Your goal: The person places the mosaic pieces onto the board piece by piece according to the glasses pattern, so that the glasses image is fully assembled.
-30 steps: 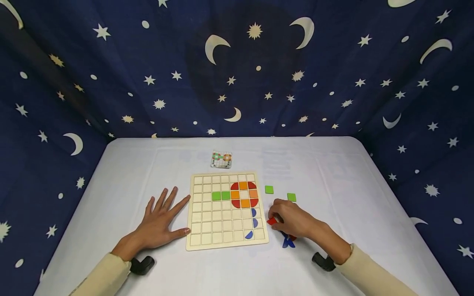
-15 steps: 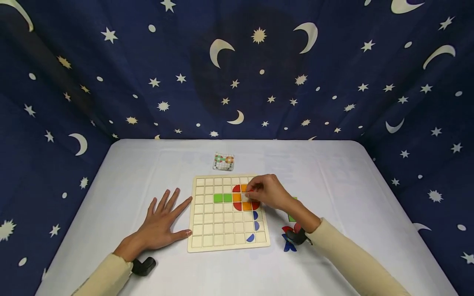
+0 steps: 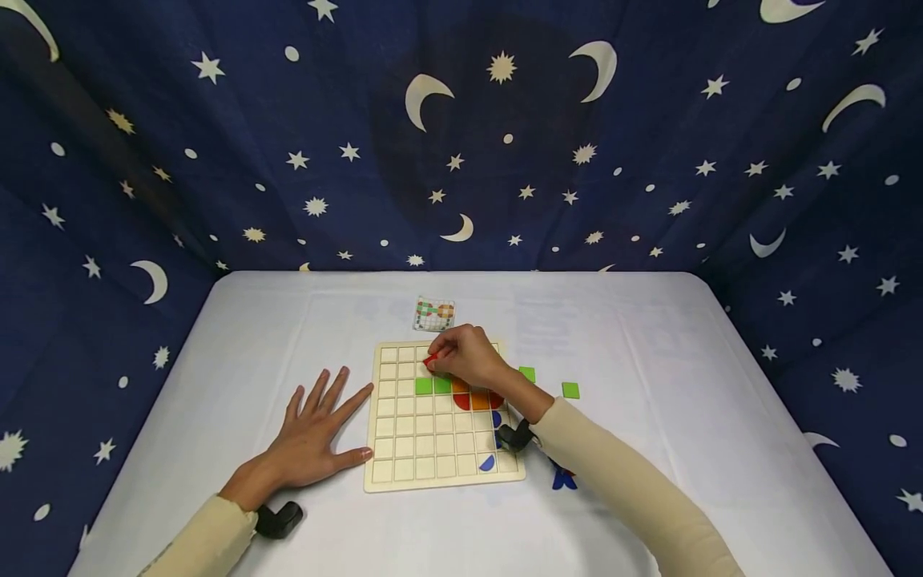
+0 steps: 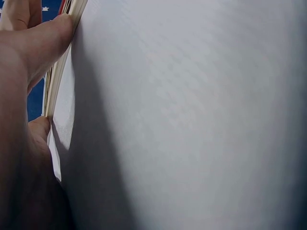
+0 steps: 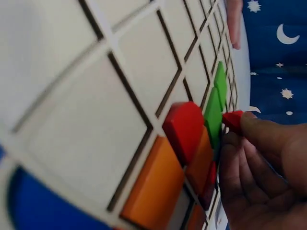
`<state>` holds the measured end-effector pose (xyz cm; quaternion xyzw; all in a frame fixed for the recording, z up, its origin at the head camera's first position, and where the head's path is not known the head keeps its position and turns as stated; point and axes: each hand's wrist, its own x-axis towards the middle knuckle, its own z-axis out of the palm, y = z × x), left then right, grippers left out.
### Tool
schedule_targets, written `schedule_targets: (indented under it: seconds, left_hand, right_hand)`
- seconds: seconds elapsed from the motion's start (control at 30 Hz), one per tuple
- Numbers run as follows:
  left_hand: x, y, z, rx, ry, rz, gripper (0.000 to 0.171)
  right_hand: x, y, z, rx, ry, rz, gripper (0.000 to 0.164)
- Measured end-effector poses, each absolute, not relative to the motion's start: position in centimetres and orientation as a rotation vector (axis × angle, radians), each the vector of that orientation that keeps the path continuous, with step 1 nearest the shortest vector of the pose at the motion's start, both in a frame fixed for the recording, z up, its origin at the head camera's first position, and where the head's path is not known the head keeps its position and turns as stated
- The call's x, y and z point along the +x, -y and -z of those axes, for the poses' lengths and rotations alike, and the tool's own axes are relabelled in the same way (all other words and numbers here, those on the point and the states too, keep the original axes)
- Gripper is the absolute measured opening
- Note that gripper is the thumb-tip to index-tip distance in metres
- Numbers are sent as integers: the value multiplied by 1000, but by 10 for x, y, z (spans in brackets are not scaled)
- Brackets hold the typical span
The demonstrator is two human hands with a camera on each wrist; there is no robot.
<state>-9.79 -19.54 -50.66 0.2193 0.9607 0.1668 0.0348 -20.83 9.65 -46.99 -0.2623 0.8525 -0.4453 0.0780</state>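
My right hand [image 3: 469,357] pinches a red tile [image 5: 233,120] between thumb and fingers, over the upper part of the wooden grid board [image 3: 404,445]. Just below it lie two green square tiles [image 3: 423,386] in the board's cells. Orange squares [image 3: 480,401] and red rounded tiles [image 3: 461,401] sit to their right, partly hidden by the hand and forearm. Blue rounded tiles [image 3: 487,463] lie in cells at the board's right side. With fingers spread, my left hand [image 3: 306,441] lies flat on the table, its forefinger and thumb tips touching the board's left edge.
Beyond the board lies a small pattern card [image 3: 434,314] with a coloured grid. Right of the board are loose green squares [image 3: 570,390]. Blue pieces [image 3: 564,478] lie by the right sleeve, which hides part of that pile. A starry dark blue cloth [image 3: 461,160] surrounds the white table.
The right hand has picked a red tile from beside the board, passed over the red and orange tiles, and moved left to above the green squares. The left hand stays in place.
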Motion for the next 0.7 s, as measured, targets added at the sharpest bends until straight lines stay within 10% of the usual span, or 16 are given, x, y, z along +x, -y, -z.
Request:
schedule_targets:
  seconds: [0.7]
  left_hand:
    - [-98,197,507,693,-2951,-517,90]
  right_hand:
    - [-203,-83,466,-1083,-2744,756,9]
